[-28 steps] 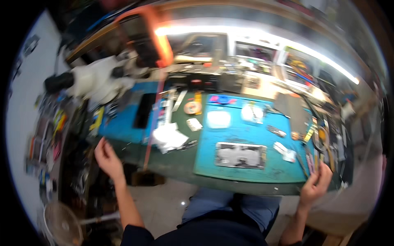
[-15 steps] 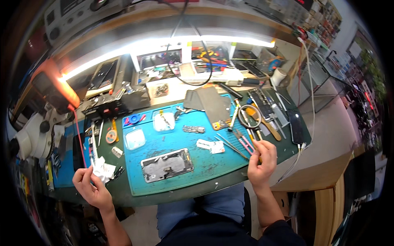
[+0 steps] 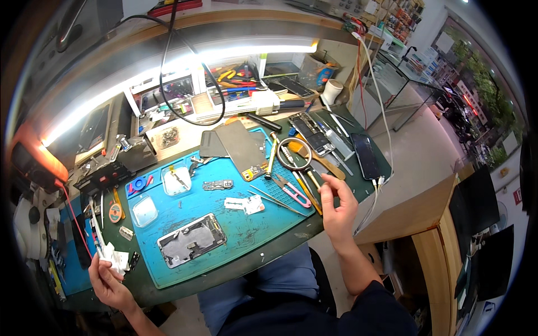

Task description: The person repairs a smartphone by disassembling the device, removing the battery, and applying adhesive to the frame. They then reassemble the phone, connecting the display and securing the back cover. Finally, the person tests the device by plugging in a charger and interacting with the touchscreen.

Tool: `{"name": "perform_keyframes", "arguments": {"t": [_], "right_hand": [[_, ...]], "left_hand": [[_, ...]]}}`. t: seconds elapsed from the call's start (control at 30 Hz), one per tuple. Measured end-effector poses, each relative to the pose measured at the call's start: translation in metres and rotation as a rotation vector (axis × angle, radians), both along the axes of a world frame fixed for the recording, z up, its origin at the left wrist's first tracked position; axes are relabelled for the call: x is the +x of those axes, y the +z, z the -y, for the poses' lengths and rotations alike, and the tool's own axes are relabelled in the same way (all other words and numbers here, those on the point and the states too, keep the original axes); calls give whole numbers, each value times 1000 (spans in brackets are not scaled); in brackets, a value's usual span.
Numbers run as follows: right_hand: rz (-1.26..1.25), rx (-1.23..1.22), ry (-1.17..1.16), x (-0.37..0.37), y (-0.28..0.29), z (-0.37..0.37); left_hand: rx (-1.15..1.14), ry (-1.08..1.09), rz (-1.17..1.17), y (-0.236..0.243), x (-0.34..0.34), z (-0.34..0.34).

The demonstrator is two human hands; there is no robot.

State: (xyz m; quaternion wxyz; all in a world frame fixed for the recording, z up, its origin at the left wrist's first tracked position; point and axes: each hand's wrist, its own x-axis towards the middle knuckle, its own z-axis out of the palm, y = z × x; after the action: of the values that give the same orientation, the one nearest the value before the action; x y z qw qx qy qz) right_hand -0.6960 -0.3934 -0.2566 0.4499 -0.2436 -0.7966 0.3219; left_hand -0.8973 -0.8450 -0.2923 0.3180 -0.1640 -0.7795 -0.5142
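At the left end of the desk (image 3: 241,266), the left hand (image 3: 110,285) is positioned at crumpled white tissue (image 3: 117,258), fingers curled; whether its grip holds the tissue cannot be determined. The right hand (image 3: 339,211) is near the pink-handled cutter (image 3: 302,199), fingers bent; its grip state is likewise indeterminate. Between them, the grey phone part (image 3: 188,246) lies flat on the blue mat (image 3: 168,210).

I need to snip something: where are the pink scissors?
In the head view, right of centre: the pink scissors lie just right of the tweezers, left of the right hand.
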Motion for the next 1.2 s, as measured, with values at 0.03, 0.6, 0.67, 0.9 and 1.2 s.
{"name": "perform_keyframes", "arguments": {"t": [0.03,0.6,0.67,0.9,1.2], "right_hand": [[24,-6,-45,5,0,-6],[-100,163,-174,5,-22,-22],[-84,161,-174,7,-24,-23],[-70,177,-178,6,-25,-27],[14,101,-237,23,-41,-42]], "left_hand": [[38,9,30,-3,1,0],[77,-101,21,-7,4,12],[35,-119,-27,-3,5,9],[-13,-102,-49,-2,5,9],[-228,-307,-73,37,10,-17]]}}
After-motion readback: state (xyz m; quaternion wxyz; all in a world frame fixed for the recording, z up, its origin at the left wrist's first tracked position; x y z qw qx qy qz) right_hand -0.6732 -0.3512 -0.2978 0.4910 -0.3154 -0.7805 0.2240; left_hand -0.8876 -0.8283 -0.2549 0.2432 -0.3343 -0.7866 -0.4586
